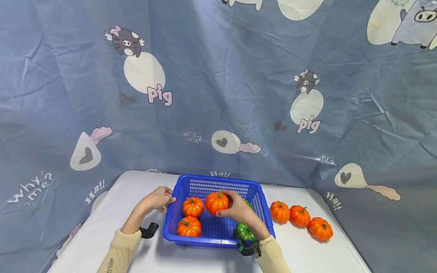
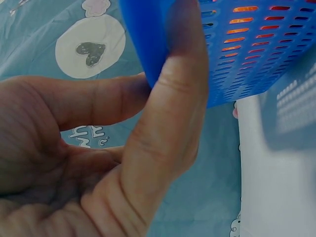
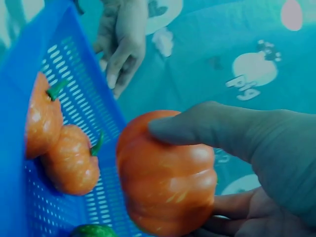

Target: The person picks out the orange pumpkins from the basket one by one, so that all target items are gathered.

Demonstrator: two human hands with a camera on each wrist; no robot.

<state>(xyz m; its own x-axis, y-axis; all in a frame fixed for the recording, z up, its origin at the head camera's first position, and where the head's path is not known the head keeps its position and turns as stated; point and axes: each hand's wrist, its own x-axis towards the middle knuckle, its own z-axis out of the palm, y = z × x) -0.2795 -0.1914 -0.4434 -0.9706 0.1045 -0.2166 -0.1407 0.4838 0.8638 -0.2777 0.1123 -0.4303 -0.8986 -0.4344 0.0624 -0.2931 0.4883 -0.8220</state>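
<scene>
My right hand [image 1: 239, 208] grips an orange pumpkin [image 1: 217, 203] with a green stem, thumb on one side and fingers on the other, over the blue plastic basket [image 1: 218, 241]. The right wrist view shows this pumpkin [image 3: 168, 173] large, with the thumb lying across its side. Two more orange pumpkins [image 1: 193, 207] sit inside at the left. Green pumpkins [image 1: 244, 231] lie at the right, partly hidden by my right arm. At the left rim, my left hand [image 1: 157, 200] pinches the basket's edge; its thumb and finger meet the blue wall [image 2: 143, 39] in the left wrist view.
Three orange pumpkins [image 1: 299, 216] stand in a slanting row on the white table [image 1: 293, 250], right of the basket. Behind the table hangs a blue-grey cloth [image 1: 218, 94] with pig prints, which also drapes along both sides.
</scene>
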